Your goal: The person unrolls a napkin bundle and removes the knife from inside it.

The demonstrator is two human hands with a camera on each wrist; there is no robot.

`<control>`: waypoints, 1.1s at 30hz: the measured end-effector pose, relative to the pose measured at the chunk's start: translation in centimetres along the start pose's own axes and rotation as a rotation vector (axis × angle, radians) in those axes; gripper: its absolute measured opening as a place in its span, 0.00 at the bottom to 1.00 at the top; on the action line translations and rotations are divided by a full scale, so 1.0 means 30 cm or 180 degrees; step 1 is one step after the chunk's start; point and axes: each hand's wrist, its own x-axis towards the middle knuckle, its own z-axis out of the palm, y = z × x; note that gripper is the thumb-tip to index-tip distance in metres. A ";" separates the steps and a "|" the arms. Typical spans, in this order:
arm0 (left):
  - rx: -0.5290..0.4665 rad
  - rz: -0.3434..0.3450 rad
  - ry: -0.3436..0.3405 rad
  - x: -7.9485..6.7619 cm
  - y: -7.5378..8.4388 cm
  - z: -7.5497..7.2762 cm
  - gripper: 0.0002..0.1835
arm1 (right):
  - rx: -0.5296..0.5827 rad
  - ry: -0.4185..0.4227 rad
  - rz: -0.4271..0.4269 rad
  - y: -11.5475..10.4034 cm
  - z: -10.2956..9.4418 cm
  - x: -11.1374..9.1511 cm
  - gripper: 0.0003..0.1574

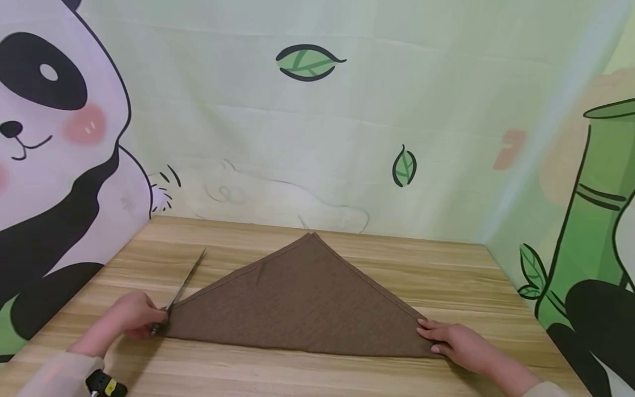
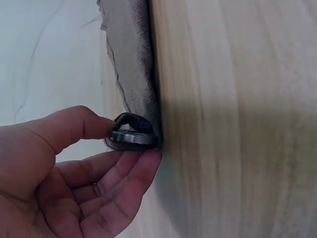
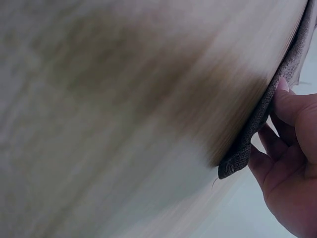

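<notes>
A brown cloth (image 1: 297, 309), folded into a wide triangle, lies on the table with its peak toward the back wall. At its left corner my left hand (image 1: 134, 315) pinches the dark handle of a pair of scissors (image 1: 187, 280), whose slim metal blades point up and away. In the left wrist view the looped black-and-metal handle (image 2: 133, 137) sits between thumb and fingertips, right against the tip of the cloth (image 2: 130, 59). My right hand (image 1: 463, 344) pinches the opposite corner; the right wrist view shows the thumb against the cloth's thick edge (image 3: 260, 114), fingers curled behind it.
The wooden table (image 1: 322, 375) ends at a pale green fabric backdrop (image 1: 317, 127) along its far edge. A printed panda (image 1: 94, 182) fills the left side, printed bamboo (image 1: 590, 220) the right. A black device with a yellow mark (image 1: 106, 384) is strapped at the left sleeve.
</notes>
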 end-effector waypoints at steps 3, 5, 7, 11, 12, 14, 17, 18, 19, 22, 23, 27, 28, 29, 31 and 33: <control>0.0057 0.0020 -0.0009 0.003 -0.007 -0.011 0.13 | -0.0001 0.0003 -0.0002 0.001 0.000 0.000 0.28; 0.0122 0.0031 0.0004 0.003 -0.015 -0.015 0.14 | 0.0001 -0.0004 0.0000 0.001 0.000 -0.001 0.28; 0.0137 0.0021 0.0012 0.003 -0.025 -0.017 0.14 | 0.0005 -0.0007 -0.0005 0.001 -0.001 -0.001 0.28; 0.0058 -0.0086 0.0002 0.000 -0.046 -0.020 0.12 | 0.0016 -0.0003 -0.0014 0.002 -0.001 -0.002 0.28; 0.0026 -0.0109 0.0002 0.000 -0.050 -0.020 0.11 | 0.0017 -0.0002 -0.0014 0.002 -0.001 -0.002 0.28; 0.0013 -0.0161 0.0025 0.000 -0.055 -0.021 0.10 | 0.0014 0.0003 -0.0010 0.002 -0.001 -0.003 0.28; 0.0037 -0.0184 0.0096 -0.002 -0.058 -0.022 0.09 | 0.0011 0.0006 0.0004 0.002 0.000 -0.004 0.28; 0.0054 -0.0177 0.0129 -0.003 -0.056 -0.022 0.09 | 0.0008 0.0009 0.0006 0.002 0.000 -0.005 0.28; 0.0086 -0.0155 0.0167 -0.004 -0.054 -0.022 0.08 | 0.0008 0.0011 0.0010 0.002 0.001 -0.005 0.28; 0.0195 -0.0085 0.0241 -0.008 -0.043 -0.020 0.08 | 0.0015 0.0013 0.0020 0.002 0.002 -0.006 0.28; 0.0234 -0.0051 0.0257 -0.009 -0.040 -0.018 0.08 | 0.0016 0.0015 0.0024 0.002 0.003 -0.006 0.28; 0.0333 0.0037 0.0253 -0.012 -0.027 -0.005 0.12 | 0.0027 0.0015 0.0035 0.001 0.003 -0.007 0.28; 0.0348 0.0054 0.0259 -0.012 -0.025 -0.001 0.14 | 0.0030 0.0015 0.0035 0.000 0.003 -0.006 0.28; 0.0369 0.0058 0.0265 -0.012 -0.022 0.003 0.16 | 0.0032 0.0014 0.0036 0.000 0.002 -0.006 0.28; 0.0456 0.0113 0.0311 -0.011 -0.018 0.013 0.21 | 0.0032 0.0014 0.0036 -0.002 0.001 -0.006 0.28; 0.0531 0.0168 0.0394 -0.010 -0.018 0.023 0.24 | 0.0026 0.0014 0.0032 -0.004 0.000 -0.005 0.28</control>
